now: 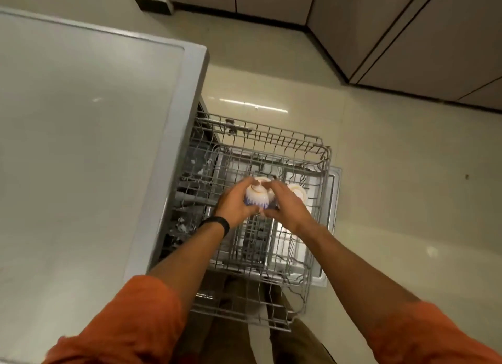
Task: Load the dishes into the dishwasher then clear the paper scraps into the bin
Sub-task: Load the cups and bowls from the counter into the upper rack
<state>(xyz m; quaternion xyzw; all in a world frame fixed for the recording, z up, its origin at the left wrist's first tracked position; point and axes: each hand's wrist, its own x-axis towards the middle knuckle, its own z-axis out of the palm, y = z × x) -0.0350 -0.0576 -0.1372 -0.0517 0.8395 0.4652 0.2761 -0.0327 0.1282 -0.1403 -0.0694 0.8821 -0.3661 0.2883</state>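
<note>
Both hands meet over the pulled-out wire rack [285,138] of the dishwasher: the left hand [235,203], with a dark band at its wrist, is curled round a small white cup [256,198] with a blue pattern near its rim, and the right hand [288,209] closes on the cup's other side, thumb tucked beneath. The cup hangs just above the wires in the middle of the rack, apparently not yet set down. Just beside the right hand another white dish [297,195] already sits in the rack, so I would say the loading is under way but far from finished; most of the rack looks bare. No paper scraps and no bin show from here, so that half of the job looks untouched. To the left runs a pale grey worktop [81,119] with a raised edge. The floor [380,200] is glossy cream tile catching the ceiling lights, and plain cabinet fronts [407,37] line the far corner.
</note>
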